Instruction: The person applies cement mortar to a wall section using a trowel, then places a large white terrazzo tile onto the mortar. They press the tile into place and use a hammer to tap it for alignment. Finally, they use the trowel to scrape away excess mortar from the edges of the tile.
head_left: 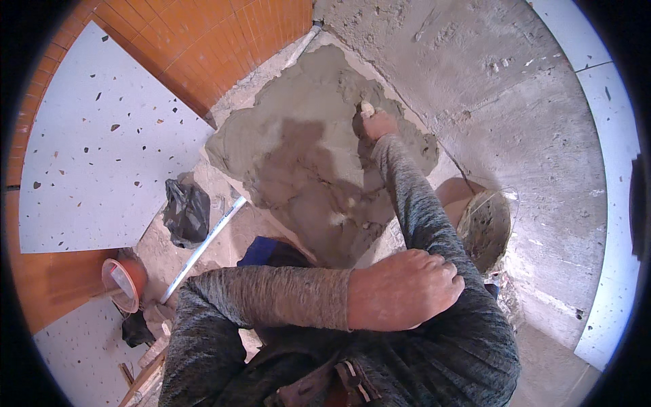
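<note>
A wide bed of wet grey mortar (291,102) covers the corner floor in front of me. My right hand (381,125) reaches far out over its right side, closed round the pale handle (367,108) of what looks like a trowel. The tool's blade is mostly hidden by the hand and the mortar. Bent across my body, my left arm brings my left hand (407,288) over the right upper arm, near my lap. That hand is curled into a fist with its back up, and nothing shows in it. The mortar's surface is smoother at the far left and lumpier nearby.
A mortar-crusted bucket (484,230) lies right of my right arm, by the rough grey wall (515,115). To the left are a speckled white panel (102,149), orange tiles (210,41), a black plastic bag (186,211), a white pipe (203,248) and an orange bucket (126,283).
</note>
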Demonstrator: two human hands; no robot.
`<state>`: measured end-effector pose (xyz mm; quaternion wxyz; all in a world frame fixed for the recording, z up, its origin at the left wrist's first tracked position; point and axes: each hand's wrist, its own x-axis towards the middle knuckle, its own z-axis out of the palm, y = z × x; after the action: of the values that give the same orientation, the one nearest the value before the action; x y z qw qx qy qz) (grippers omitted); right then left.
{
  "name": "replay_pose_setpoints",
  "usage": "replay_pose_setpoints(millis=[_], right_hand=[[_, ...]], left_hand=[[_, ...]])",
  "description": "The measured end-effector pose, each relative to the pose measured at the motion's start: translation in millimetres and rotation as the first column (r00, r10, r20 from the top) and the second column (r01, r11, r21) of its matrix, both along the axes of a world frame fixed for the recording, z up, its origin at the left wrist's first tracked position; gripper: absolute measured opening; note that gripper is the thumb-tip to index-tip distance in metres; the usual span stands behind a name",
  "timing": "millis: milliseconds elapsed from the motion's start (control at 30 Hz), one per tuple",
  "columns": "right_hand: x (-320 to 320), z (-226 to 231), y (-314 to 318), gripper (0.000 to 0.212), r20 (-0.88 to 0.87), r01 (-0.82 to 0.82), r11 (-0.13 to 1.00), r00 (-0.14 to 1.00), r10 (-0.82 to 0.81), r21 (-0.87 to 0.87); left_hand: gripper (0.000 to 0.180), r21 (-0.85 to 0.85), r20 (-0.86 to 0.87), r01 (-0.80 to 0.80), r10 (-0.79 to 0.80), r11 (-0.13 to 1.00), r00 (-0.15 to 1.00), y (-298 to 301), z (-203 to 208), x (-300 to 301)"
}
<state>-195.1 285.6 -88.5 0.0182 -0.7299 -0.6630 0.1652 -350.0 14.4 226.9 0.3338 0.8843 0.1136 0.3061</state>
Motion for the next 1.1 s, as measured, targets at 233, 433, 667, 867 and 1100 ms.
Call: replay_pose_setpoints(millis=[233, 433, 667, 867, 1100], right_hand=[[-32.4, 34.6, -32.1, 0.058, -0.176, 0.157, 0.987, 0.971, -0.160, -0.033], [-18.6, 36.1, -3.2, 0.055, -0.160, 0.160, 0.975, 0.970, -0.185, -0.154], [3.6, 39.6, -63.7, 0.060, -0.062, 0.264, 0.965, 0.963, -0.263, 0.007], [37.8, 22.1, -86.6, 0.061, 0.029, 0.210, 0.976, 0.978, -0.209, -0.051], [33.8, 40.8, -109.3, 0.060, -0.130, 0.366, 0.918, 0.914, -0.385, -0.151]], left_hand=[[0.019, -0.090, -0.052, -0.003, -0.002, 0.996, 0.999, 1.8, 4.0, -11.4], [0.018, -0.057, 0.045, -0.011, 0.013, 0.998, 0.999, 5.4, 2.5, -3.5], [0.021, -0.094, -0.053, -0.009, 0.004, 0.996, 0.999, 12.3, 4.0, -11.6], [0.022, -0.109, -0.003, 0.019, -0.020, 0.994, 1.000, 10.6, 5.1, -6.7], [0.023, -0.120, -0.012, 0.023, -0.025, 0.992, 1.000, 10.1, 7.0, -11.7]])
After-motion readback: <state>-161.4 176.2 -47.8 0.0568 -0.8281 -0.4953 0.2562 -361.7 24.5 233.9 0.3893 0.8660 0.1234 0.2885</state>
